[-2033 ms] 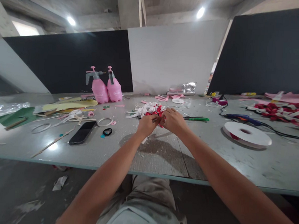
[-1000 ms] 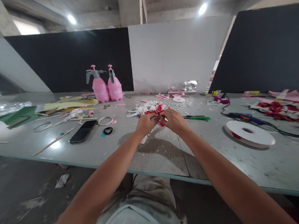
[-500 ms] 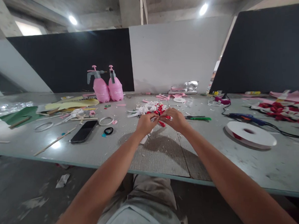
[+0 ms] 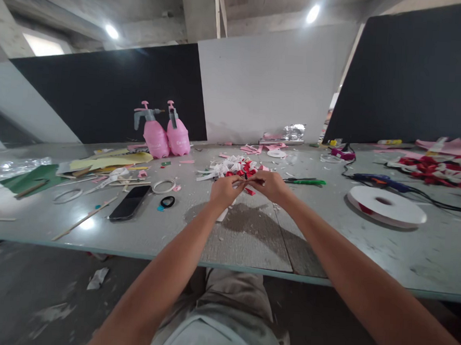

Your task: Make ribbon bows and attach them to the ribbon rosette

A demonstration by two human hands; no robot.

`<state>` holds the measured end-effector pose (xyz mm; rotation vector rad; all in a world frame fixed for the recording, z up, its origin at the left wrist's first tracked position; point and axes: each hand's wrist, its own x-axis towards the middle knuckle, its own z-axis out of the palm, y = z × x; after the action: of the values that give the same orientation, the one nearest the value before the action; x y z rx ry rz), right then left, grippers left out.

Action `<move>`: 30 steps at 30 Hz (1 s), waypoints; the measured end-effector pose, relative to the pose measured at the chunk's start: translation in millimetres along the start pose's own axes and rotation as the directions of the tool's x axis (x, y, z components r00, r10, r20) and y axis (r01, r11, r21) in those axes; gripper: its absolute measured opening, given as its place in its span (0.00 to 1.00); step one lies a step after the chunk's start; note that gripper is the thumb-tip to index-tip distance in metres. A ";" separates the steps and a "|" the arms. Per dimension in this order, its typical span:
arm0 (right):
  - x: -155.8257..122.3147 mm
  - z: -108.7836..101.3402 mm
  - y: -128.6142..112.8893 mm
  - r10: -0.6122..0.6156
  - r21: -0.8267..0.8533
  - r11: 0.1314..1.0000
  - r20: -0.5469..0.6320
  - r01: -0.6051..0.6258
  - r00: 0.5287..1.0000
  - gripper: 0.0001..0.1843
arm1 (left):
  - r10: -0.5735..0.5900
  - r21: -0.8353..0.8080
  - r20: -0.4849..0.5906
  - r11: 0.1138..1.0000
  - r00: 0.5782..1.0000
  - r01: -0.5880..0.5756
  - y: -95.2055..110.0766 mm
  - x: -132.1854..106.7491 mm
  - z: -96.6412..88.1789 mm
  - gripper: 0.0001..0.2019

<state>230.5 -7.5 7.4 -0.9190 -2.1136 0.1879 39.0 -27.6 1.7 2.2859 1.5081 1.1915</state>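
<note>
My left hand (image 4: 225,190) and my right hand (image 4: 267,185) meet fingertip to fingertip over the middle of the table. Both are closed in a pinch, at the near side of a pile of white ribbon pieces (image 4: 228,166). Red ribbon pieces (image 4: 248,168) show just beyond my fingers, and a bit of red pokes out below my right hand. What the fingertips hold is too small and too covered to make out. Scissors with a green handle (image 4: 310,181) lie to the right of my right hand.
A white ribbon spool (image 4: 387,205) and a glue gun (image 4: 382,182) lie at right, near a red-and-white ribbon heap (image 4: 437,169). On the left are a phone (image 4: 130,203), a black tape ring (image 4: 167,202), a white ring (image 4: 163,186) and pink spray bottles (image 4: 156,139).
The fingers of my right hand have curled in and dipped slightly toward the left fingertips. My left hand has hardly moved, and the table's things lie as before.
</note>
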 end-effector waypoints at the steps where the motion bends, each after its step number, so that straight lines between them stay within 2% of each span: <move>1: 0.2 -1.3 -0.3 -0.007 -0.017 1.000 0.006 0.007 1.000 0.09 | -0.002 0.005 0.000 1.000 1.000 0.002 0.9 -0.3 -0.4 0.14; 8: 1.0 -4.1 1.7 -0.057 -0.115 0.991 0.029 0.060 0.998 0.05 | -0.014 0.008 -0.041 1.000 0.999 0.015 1.6 -0.4 -1.9 0.12; 13: -0.7 -2.7 3.4 -0.119 -0.136 0.984 -0.039 0.112 0.992 0.12 | 0.063 -0.102 -0.055 0.992 0.997 -0.068 1.0 -0.1 -2.3 0.09; 18: -2.5 -3.1 -3.0 -0.143 -0.099 0.985 -0.049 0.138 0.988 0.11 | 0.043 -0.160 -0.030 0.986 0.999 -0.047 0.7 -0.2 -1.8 0.09; 23: -2.8 -7.9 -4.5 -0.113 -0.104 0.989 -0.077 0.105 0.991 0.11 | 0.037 -0.210 0.017 0.977 0.999 -0.032 0.3 0.9 -1.5 0.14; 30: -3.8 -33.8 6.6 -0.016 -0.197 0.980 -0.229 -0.030 0.973 0.08 | 0.007 -0.412 0.039 0.911 0.999 0.010 -10.5 10.4 -4.4 0.18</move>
<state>260.2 -10.9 24.8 -1.0137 -1.9373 -0.1257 30.5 -15.1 4.7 2.0095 1.1103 1.3090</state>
